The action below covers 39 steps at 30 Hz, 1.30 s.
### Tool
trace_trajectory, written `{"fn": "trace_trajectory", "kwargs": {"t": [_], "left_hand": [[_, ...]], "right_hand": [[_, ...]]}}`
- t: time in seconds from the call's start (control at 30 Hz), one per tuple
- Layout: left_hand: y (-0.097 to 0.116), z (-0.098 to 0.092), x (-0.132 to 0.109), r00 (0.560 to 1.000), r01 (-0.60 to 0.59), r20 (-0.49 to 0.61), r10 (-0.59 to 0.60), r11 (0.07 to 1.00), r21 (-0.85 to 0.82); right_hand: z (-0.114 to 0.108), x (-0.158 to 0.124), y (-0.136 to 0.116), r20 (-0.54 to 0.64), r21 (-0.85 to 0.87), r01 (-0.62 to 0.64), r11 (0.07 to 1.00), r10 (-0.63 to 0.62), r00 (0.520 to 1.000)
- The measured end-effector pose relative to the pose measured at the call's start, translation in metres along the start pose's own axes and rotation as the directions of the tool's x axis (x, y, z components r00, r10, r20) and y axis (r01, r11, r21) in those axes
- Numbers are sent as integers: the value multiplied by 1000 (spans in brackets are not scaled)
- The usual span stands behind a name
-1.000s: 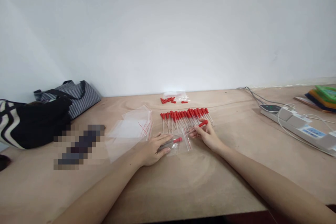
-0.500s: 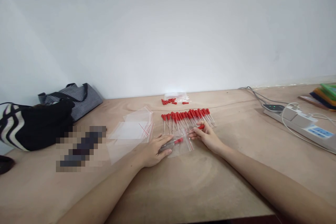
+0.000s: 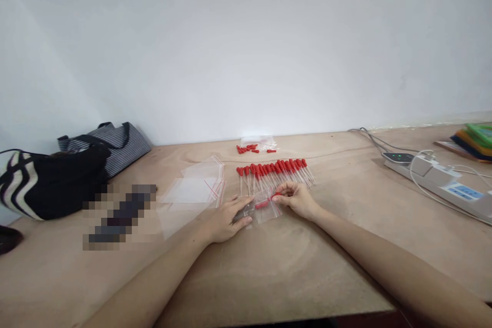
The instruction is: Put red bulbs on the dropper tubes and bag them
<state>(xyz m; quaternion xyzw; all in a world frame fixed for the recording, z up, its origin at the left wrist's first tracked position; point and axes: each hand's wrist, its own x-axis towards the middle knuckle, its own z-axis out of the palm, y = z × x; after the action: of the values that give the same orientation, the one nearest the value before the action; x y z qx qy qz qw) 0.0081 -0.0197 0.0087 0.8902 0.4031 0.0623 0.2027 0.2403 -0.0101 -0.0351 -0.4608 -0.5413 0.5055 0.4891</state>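
Note:
A clear zip bag point(image 3: 266, 215) with a red line near its mouth lies in front of me. Inside it shows a dropper with a red bulb point(image 3: 262, 205). My left hand point(image 3: 226, 220) rests on the bag's left part, fingers stretched out and thumb apart. At the bag's mouth, on the right, my right hand point(image 3: 298, 199) pinches a second dropper by its red bulb point(image 3: 275, 195). Its tube appears to be inside the bag. Just beyond my hands lies a row of several red-bulbed droppers point(image 3: 284, 168).
Flat clear bags point(image 3: 192, 190) are stacked on the left. Loose red bulbs point(image 3: 248, 148) and a clear bag point(image 3: 258, 141) lie near the wall. A power strip point(image 3: 442, 182) with cables is at right, a black bag point(image 3: 65, 184) and a striped bag point(image 3: 126, 148) at left.
My right hand has moved left with the dropper, bringing its red bulb to the bag's mouth. My left hand has stayed in place on the bag.

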Motion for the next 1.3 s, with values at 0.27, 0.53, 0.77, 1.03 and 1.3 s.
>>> {"fn": "trace_trajectory", "kwargs": {"t": [0.27,0.53,0.77,1.03,1.3], "left_hand": [[1,-1,1,996,-90,-26,89,995,-34],[5,-5,-1,999,-51,-6,51,998,-24],[0,-2,-1,979,-130,-146,142,988,87],[2,1,0,983,-126,-129,134,990,69],[0,-3,0,990,-119,-80,118,993,-14]], "right_hand": [[10,5,-4,154,-3,-10,1000,10,988],[20,10,1,39,-149,-3,989,9,999],[10,5,4,63,-279,73,957,-58,996],[12,1,-2,171,-509,280,814,-223,960],[-22,31,-27,-261,-800,-97,592,-198,945]]}}
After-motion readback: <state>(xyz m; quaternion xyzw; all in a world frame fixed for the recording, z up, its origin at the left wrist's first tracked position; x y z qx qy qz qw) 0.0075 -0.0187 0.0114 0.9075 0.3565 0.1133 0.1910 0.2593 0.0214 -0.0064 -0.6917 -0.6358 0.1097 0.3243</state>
